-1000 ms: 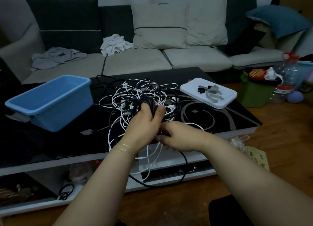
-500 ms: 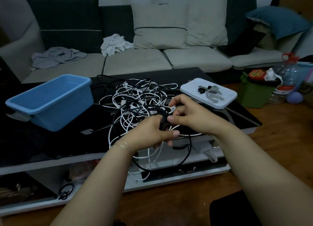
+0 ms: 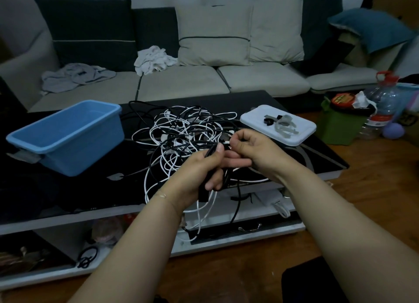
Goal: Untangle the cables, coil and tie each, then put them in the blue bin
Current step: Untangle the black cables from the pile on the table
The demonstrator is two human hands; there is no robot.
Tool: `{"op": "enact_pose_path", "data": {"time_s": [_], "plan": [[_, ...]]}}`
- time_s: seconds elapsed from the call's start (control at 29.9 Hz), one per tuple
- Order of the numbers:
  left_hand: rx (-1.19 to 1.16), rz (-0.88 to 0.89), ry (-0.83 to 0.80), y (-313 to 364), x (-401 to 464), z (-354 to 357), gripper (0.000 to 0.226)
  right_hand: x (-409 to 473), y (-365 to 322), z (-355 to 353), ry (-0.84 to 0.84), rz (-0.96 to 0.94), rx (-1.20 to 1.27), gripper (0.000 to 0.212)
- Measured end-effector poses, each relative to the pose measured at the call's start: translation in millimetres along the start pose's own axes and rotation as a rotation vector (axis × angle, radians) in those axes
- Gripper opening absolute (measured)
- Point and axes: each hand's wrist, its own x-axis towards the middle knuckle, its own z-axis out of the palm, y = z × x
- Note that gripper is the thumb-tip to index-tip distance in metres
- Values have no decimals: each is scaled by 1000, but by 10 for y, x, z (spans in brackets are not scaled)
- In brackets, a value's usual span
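Note:
A tangle of black and white cables [image 3: 183,130] lies in the middle of the black glass coffee table [image 3: 317,157]. My left hand [image 3: 199,173] is closed around a bundle of black cable at the table's near edge, with black and white strands hanging below it. Just to its right, my right hand [image 3: 256,150] pinches a cable end between thumb and fingers, touching the left hand. The blue bin [image 3: 68,139] stands on the table's left part, and nothing shows inside it.
A white lid [image 3: 301,134] carrying several grey and black ties sits at the table's right. Behind is a sofa [image 3: 181,84] with cushions and crumpled cloths. A green bin [image 3: 337,128] and a water bottle [image 3: 381,103] stand on the wooden floor at right.
My right hand has risen from the table's front edge to beside the pile and now pinches a cable end. My left hand has dropped from the pile to the near edge, still gripping black cable.

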Motion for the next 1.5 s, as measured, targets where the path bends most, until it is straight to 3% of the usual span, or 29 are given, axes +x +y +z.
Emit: {"op": "enact_pose_path", "data": {"time_s": [0.17, 0.3, 0.43, 0.6, 0.74, 0.84, 1.0, 1.17, 1.24, 1.34, 1.4, 1.5], "plan": [[-343, -33, 23, 19, 2, 41, 49, 30, 1, 6, 144, 55, -223, 15], [-520, -36, 90, 46, 29, 15, 45, 49, 68, 84, 155, 128, -399, 15], [-615, -27, 145, 36, 32, 7, 38, 59, 160, 207, 186, 122, -491, 17], [-633, 54, 289, 9, 78, 17, 33, 52, 195, 252, 197, 77, -829, 25], [-534, 105, 471, 7, 150, -95, 19, -89, 190, 452, -27, 130, -929, 22], [-444, 141, 523, 32, 155, -143, 21, -187, 144, 502, -130, 118, -937, 15], [-139, 221, 511, 36, 144, -75, 12, -265, -3, 376, -262, 151, -1005, 43], [238, 221, 444, -42, 137, -36, 30, -258, -28, 334, -277, 103, -1026, 12], [275, 218, 425, -39, 126, -25, 27, -271, -47, 329, -299, 138, -895, 16], [368, 231, 455, -25, 94, -35, 25, -305, -106, 286, -366, 239, -495, 26], [518, 248, 502, -4, 59, -65, 42, -331, -164, 247, -439, 275, -338, 29], [747, 256, 502, -16, 41, -170, 67, -368, -220, 199, -478, 235, -311, 25]]}}
